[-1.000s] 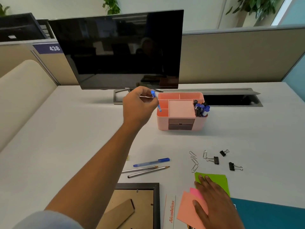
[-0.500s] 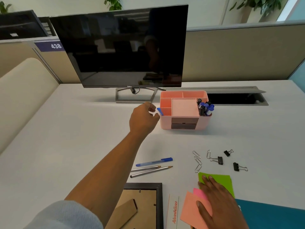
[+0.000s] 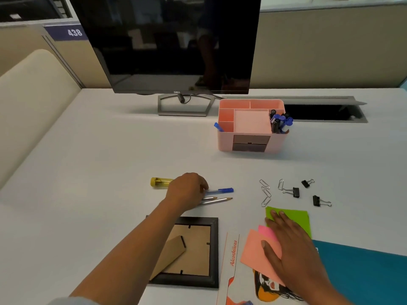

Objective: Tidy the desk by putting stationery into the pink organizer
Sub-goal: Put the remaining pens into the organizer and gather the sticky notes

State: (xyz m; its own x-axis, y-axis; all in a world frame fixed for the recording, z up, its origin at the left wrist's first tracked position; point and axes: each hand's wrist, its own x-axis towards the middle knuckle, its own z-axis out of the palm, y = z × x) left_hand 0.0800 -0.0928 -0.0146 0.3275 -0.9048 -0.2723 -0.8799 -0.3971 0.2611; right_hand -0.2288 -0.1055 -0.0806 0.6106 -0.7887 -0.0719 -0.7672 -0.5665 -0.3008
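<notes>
- Just ahead of the viewer, the left hand (image 3: pixel 187 192) reaches down onto a blue pen (image 3: pixel 221 190) lying on the white desk (image 3: pixel 99 161). Its fingers are curled over the pen's near end, but the back of the hand hides whether they have closed on it.
- Two pencils (image 3: pixel 217 199) lie just beside the pen, their near ends under the same hand. A good grasp would pinch the pen alone and lift it straight up, so the pencils are not dragged or rolled.
- The pink organizer (image 3: pixel 224 142) stands well apart, farther back and to the right, with markers (image 3: pixel 279 122) in its right compartment. Its front left slot, where a capped pen (image 3: pixel 218 126) already leans, looks the likeliest target.
- The right hand (image 3: pixel 293 241) lies flat, fingers straight, on sticky notes (image 3: pixel 253 254).
</notes>
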